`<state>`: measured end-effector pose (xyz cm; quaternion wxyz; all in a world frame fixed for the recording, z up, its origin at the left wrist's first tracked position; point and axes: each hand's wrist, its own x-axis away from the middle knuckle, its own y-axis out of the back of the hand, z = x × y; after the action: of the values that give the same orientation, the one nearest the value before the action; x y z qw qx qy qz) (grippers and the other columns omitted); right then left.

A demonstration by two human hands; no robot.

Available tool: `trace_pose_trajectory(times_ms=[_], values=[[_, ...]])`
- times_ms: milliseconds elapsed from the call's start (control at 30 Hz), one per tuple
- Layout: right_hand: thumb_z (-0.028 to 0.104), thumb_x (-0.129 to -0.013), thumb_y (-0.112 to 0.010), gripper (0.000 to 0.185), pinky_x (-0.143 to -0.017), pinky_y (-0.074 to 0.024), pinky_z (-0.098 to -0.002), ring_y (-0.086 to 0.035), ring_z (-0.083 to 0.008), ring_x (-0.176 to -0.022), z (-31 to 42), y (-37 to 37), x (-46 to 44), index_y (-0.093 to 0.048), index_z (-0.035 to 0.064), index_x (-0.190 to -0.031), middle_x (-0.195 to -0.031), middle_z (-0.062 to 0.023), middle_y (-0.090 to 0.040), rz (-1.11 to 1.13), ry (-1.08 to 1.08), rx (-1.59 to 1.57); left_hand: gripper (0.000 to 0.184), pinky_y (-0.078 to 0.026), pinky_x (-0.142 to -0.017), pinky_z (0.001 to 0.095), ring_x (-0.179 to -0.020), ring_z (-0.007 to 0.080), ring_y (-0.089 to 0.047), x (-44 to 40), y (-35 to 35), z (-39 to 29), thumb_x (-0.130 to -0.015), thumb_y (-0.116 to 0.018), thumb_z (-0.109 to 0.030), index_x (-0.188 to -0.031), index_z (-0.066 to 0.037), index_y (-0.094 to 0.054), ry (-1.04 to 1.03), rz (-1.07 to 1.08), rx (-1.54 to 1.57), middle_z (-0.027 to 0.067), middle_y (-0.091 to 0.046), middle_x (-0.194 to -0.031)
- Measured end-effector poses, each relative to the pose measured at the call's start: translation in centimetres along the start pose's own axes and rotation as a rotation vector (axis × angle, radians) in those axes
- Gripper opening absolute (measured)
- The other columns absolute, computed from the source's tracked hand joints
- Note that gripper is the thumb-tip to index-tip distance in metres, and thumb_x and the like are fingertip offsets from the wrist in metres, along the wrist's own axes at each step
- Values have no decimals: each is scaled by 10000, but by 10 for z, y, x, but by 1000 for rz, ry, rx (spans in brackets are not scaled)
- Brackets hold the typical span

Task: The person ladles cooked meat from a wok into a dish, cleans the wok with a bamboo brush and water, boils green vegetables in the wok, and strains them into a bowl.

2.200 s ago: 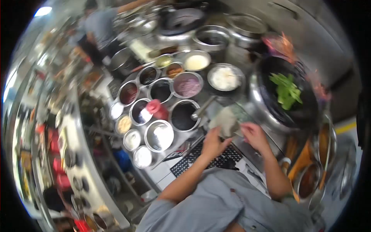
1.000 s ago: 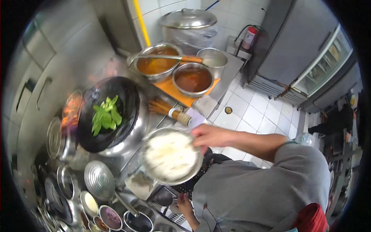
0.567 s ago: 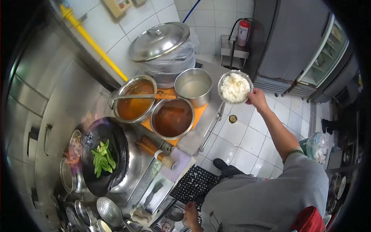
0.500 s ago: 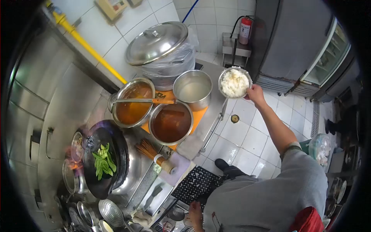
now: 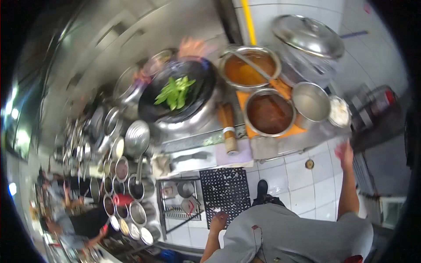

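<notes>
A metal bowl of white rice (image 5: 339, 111) rests at the right end of the counter, beside a steel pot of cloudy liquid (image 5: 311, 102). My right hand (image 5: 344, 155) is just short of the bowl, apart from it, blurred but empty with its fingers apart. Over the black perforated floor mat (image 5: 223, 193) hangs my left hand (image 5: 219, 220), its fingers loosely bent and nothing visible in them. Green leafy vegetables (image 5: 175, 93) lie in a black wok (image 5: 151, 105) on the stove, with flames behind it.
Two pots, one of orange broth (image 5: 250, 68) and one of reddish-brown sauce (image 5: 270, 113), share the counter with a bamboo brush (image 5: 228, 127) and a lidded pot (image 5: 309, 37). A skimmer (image 5: 137, 136) and several seasoning containers (image 5: 137, 213) are at the left. Other people (image 5: 74, 219) stand farther left.
My right hand has let go of the rice bowl, which now sits on the counter, and has drawn back from it. The view has swung left, bringing in the seasoning containers and other people.
</notes>
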<state>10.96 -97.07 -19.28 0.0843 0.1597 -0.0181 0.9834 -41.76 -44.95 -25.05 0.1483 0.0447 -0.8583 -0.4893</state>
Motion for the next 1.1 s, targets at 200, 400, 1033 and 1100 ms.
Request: trace_pose_trajectory(times_ms=[200, 400, 1033, 1100], values=[[468, -975, -522, 350, -485, -506, -307, -577, -149, -549, -196, 56, 104, -571, 129, -897, -653, -27, -549, 276, -440, 500, 300, -539, -853, 455, -1020, 376, -659, 83, -105, -17, -933, -524, -340, -1021, -134, -724, 722, 77, 504, 187, -695, -1081], [322, -942, -526, 214, -489, -534, -337, -597, -181, -565, -245, -84, 174, -556, 110, -946, -676, -49, -550, 842, -940, 761, 563, -494, -907, 477, -1050, 408, -642, 225, -209, -76, -890, -544, -580, -990, -68, -759, 1126, 164, 834, 236, -680, -1134], [197, -910, -604, 197, -623, -534, -347, -632, -191, -677, -277, -295, 359, -682, 25, -967, -813, -90, -679, 2082, 137, 1528, 486, -464, -960, 394, -1113, 231, -611, 323, -243, -207, -917, -596, -376, -1255, -32, -657, 1183, -487, 1549, 127, -664, -1250], [205, -904, -620, 217, -674, -504, -294, -620, -155, -712, -279, -308, 351, -740, 26, -880, -781, -77, -695, 2226, 268, 1523, 492, -458, -969, 393, -1124, 229, -605, 312, -250, -212, -922, -590, -380, -1265, -32, -649, 1176, -533, 1586, 126, -657, -1261]])
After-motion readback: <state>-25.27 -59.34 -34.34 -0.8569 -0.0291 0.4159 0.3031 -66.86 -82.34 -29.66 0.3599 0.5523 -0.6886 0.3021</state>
